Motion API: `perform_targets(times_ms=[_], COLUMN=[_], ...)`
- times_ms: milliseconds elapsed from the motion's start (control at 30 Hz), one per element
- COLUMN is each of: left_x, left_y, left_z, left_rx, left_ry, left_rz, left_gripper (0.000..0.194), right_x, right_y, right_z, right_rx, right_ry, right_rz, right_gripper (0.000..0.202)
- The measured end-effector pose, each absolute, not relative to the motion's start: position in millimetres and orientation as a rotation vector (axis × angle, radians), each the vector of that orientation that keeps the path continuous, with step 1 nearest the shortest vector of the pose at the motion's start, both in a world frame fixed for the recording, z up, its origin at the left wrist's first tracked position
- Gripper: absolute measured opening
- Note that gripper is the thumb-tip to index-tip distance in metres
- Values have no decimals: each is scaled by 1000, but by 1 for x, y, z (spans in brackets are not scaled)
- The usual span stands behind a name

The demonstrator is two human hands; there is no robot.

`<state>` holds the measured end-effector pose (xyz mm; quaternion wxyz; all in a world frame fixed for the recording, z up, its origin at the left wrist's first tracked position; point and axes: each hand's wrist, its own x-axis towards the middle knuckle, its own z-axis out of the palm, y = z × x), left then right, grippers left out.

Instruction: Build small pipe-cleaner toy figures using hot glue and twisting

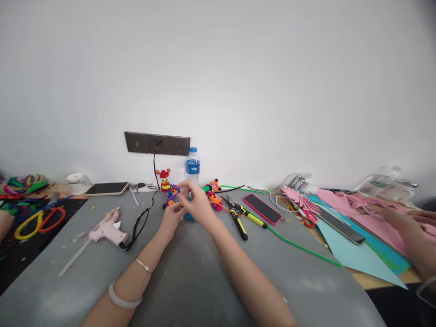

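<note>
My left hand (173, 215) and my right hand (196, 202) meet near the middle of the grey table (190, 281). Their fingers are bent close together at a small blue and purple fuzzy figure (173, 194), partly hidden behind them. Something blue shows just below my fingers. Whether either hand grips the figure cannot be made out. Behind my hands stand a red and yellow figure (165, 181) and a water bottle (192, 167). Orange, pink and green figures (214, 198) lie just right of my right hand.
Pliers (239, 222) and a pink-edged phone (262, 209) lie right of my hands. A pink glue gun (109, 230) with a black cord is at left. Another person's hands are at the right beside pink paper (378, 227); another hand shows at far left.
</note>
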<state>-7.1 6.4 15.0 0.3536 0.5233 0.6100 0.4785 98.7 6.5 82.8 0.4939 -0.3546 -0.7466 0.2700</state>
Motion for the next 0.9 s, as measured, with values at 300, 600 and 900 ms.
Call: perform_targets(times_ms=[300,600,900], left_x=[-7,-2,-5], left_y=[0,-10,-10], left_z=[10,26,16], left_rx=[1145,1279,1437], left_ry=[1132,1141,1114], left_rz=[1252,1083,1032], left_gripper=[40,34,25], right_x=[180,184,191], right_y=[49,31,24], right_z=[38,44,45], right_rx=[-907,-791,-789], right_ry=[-1815,-1718,-1933], right_rz=[989,1288,1413], right_gripper=[17,28,27])
